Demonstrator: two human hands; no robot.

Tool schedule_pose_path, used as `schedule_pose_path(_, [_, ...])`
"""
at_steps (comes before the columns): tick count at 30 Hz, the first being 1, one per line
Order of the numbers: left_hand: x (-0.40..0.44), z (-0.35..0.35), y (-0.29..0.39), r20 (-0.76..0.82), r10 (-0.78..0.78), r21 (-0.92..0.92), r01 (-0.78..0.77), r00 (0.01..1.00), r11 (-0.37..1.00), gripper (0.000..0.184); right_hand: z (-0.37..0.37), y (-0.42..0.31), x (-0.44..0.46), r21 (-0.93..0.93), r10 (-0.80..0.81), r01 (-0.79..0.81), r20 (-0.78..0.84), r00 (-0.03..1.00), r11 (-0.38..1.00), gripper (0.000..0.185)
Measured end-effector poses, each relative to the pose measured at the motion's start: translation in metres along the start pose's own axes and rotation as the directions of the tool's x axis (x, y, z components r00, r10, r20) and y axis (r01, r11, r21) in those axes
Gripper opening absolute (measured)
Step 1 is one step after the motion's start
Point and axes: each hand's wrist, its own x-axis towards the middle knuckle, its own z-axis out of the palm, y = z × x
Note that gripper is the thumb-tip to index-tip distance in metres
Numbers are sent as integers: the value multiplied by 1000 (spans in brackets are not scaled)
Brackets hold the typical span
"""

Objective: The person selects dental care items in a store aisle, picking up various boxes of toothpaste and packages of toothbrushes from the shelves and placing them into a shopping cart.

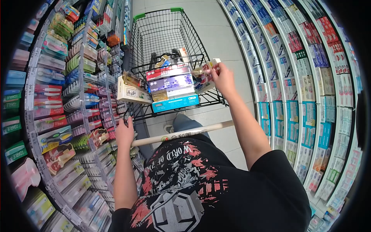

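My right hand (223, 79) is closed on a clear plastic package (206, 70) at the right side of the cart's child-seat area. My left hand (125, 130) is low at the cart's left rear, its fingers bent near the wire frame; what they hold, if anything, is too small to tell. Between the hands lie stacked boxes: a red box (168, 73), a purple box (171, 84) and a teal box (175, 103). A cream box (133, 91) leans at the left of the stack.
The wire shopping cart (154, 22) has green corners, a pale handle (181, 133) and more goods inside. Toothbrush racks (83, 69) stand close on the left. Curved shelves of boxed goods (305, 77) line the right, across a tiled floor (228, 42).
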Motion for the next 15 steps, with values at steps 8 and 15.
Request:
schedule_pose_path(8, [-2, -2, 5, 3, -8, -7, 8, 1000, 1000, 57, 5, 17, -48, 132, 122, -138, 124, 985, 982, 19])
schedule_pose_path(15, [-3, -4, 8, 1, -9, 22, 9, 1000, 1000, 56, -2, 20, -70, -48, 68, -57, 264, 962, 997, 20])
